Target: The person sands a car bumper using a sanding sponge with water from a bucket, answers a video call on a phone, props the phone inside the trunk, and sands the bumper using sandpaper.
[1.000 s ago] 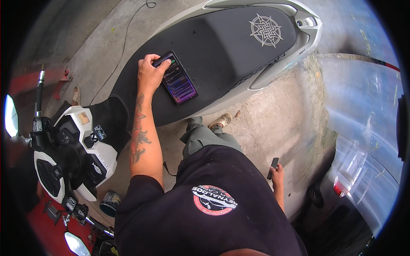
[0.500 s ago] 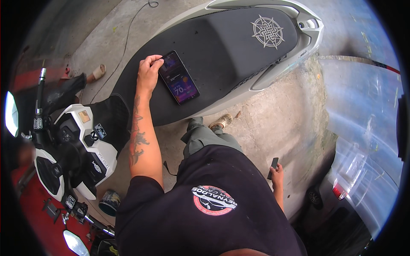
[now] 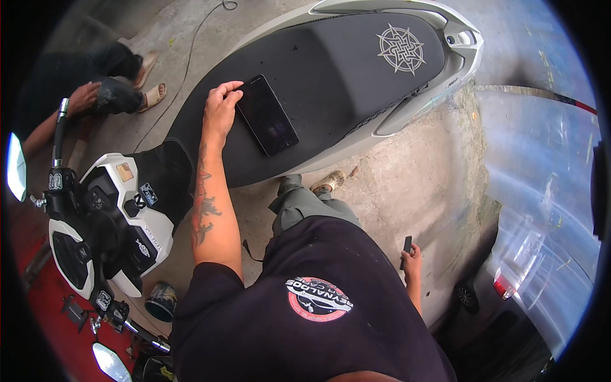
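Fingers of your left hand (image 3: 221,109) rest curled on dark slab phone (image 3: 267,114), screen now gone black; right hand (image 3: 412,258) grips small dark stick (image 3: 406,248).

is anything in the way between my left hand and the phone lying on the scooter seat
Nothing visible. The left hand rests on the black scooter seat with its fingertips already at the upper left edge of the phone.

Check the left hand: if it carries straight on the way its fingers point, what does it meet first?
The left hand rests on the black scooter seat, fingertips pointing at the dark phone. The phone's near edge comes first; they look already touching.
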{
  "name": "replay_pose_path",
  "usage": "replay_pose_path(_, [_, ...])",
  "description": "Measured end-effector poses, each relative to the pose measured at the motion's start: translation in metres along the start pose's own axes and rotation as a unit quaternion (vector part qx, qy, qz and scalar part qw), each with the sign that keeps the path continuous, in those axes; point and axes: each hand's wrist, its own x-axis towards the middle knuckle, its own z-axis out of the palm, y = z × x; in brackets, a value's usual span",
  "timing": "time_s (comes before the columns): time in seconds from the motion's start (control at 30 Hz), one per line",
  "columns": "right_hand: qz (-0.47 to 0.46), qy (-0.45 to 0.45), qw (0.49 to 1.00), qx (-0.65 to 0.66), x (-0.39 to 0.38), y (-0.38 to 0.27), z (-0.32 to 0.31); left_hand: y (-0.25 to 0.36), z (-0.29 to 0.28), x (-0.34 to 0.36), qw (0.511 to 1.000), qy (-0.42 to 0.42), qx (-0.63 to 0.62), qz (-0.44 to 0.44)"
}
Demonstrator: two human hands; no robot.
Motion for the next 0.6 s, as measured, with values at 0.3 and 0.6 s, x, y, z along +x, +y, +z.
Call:
replay_pose_path(0.3, [-0.003, -0.011, 1.000, 0.015, 0.001, -0.001, 0.004, 0.005, 0.003, -0.006, 1.000, 0.017, 0.015, 0.007])
replay_pose_path(0.6, [0.001, -0.009, 0.999, 0.031, 0.000, 0.002, 0.006, -0.006, 0.009, -0.027, 0.998, 0.056, 0.037, 0.012])
